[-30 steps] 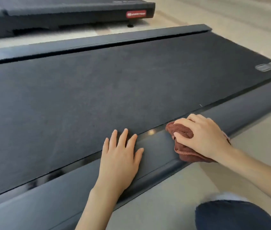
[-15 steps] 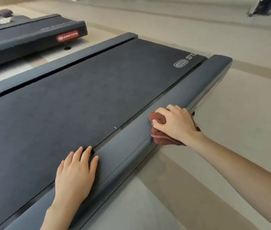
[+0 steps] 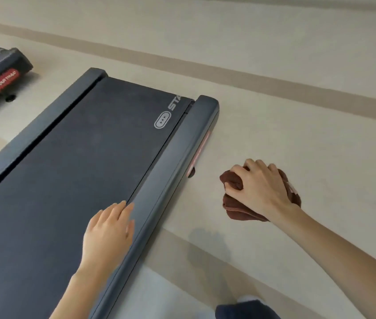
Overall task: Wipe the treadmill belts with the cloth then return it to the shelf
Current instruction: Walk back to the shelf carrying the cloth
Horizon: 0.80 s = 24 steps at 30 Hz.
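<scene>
A dark treadmill belt (image 3: 85,162) runs from lower left to upper middle, with a grey side rail (image 3: 173,162) along its right edge. My left hand (image 3: 108,229) lies flat, fingers together, over the belt's right edge and the rail. My right hand (image 3: 260,187) grips a bunched brown cloth (image 3: 235,210) over the beige floor, to the right of the rail and clear of the treadmill. Whether the cloth touches the floor I cannot tell.
A second treadmill (image 3: 0,74) with a red label sits at the far left. Beige floor (image 3: 297,100) with darker stripes spreads to the right and beyond. A dark trouser knee (image 3: 247,309) shows at the bottom edge.
My right hand has carried the cloth off the side rail and out over the floor to the right. The view has swung right along the treadmill. My left hand stays on the belt edge.
</scene>
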{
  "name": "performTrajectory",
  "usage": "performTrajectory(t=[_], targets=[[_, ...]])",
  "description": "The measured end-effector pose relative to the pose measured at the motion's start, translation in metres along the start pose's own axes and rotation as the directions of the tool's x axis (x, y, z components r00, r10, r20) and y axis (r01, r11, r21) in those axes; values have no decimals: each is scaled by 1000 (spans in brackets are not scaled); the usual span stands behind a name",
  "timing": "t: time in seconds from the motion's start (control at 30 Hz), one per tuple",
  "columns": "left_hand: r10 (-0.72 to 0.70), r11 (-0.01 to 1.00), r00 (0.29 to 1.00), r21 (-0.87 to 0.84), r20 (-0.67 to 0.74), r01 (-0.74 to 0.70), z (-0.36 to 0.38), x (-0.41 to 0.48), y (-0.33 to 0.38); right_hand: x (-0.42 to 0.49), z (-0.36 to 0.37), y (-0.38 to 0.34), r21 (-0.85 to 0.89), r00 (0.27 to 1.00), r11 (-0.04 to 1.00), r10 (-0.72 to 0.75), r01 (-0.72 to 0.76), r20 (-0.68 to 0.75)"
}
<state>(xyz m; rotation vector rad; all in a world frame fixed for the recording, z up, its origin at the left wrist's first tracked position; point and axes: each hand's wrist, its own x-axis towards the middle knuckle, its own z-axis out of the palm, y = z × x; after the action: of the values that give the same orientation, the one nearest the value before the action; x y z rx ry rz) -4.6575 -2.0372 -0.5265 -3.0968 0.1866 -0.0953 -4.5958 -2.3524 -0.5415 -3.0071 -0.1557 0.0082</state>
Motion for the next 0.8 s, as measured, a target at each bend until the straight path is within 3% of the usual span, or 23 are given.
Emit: performTrajectory(t=[0.13, 0.27, 0.37, 0.5, 0.63, 0.8], targets=[[295, 954, 955, -49, -46, -297, -122, 46, 77, -15, -115, 15, 5, 999, 999, 36, -36, -11], [432, 899, 901, -97, 29, -428, -238, 70, 128, -34, -240, 27, 73, 992, 989, 128, -129, 21], [425, 900, 900, -156, 99, -407, -309, 75, 161, -54, -316, 39, 75, 991, 988, 135, -136, 16], [305, 950, 908, -155, 287, -270, -380, 76, 205, -69, -397, 65, 104, 987, 982, 159, -155, -26], [272, 954, 935, -190, 227, -231, -433, 86, 231, -63, -451, 87, 89, 982, 980, 181, -176, -53], [265, 954, 951, -184, 156, -236, -475, 132, 225, -12, -497, 101, 73, 992, 993, 95, -89, -83]])
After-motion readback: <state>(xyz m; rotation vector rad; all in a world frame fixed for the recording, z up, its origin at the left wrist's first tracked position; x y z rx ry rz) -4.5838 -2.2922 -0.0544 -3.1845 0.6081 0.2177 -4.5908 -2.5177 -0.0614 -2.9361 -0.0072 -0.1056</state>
